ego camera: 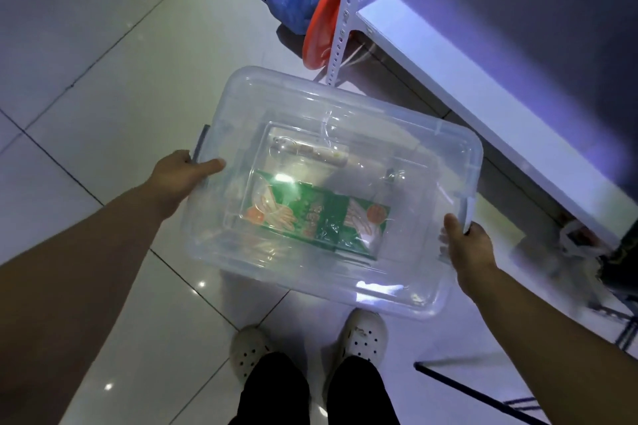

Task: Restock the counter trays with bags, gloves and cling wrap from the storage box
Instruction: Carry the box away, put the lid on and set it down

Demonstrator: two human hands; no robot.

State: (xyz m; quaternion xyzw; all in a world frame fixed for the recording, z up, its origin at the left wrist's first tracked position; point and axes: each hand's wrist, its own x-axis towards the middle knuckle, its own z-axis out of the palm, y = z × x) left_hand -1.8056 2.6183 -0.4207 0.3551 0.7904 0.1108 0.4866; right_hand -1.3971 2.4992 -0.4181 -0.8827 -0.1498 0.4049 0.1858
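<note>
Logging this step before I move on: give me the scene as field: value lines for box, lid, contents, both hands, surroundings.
box: clear storage box, held up over the tiled floor
lid: on
contents: green glove packet; a clear packet beside it, contents unclear
left hand: grips the box's left end
right hand: grips the box's right end
nearby: white shelf on the right
</note>
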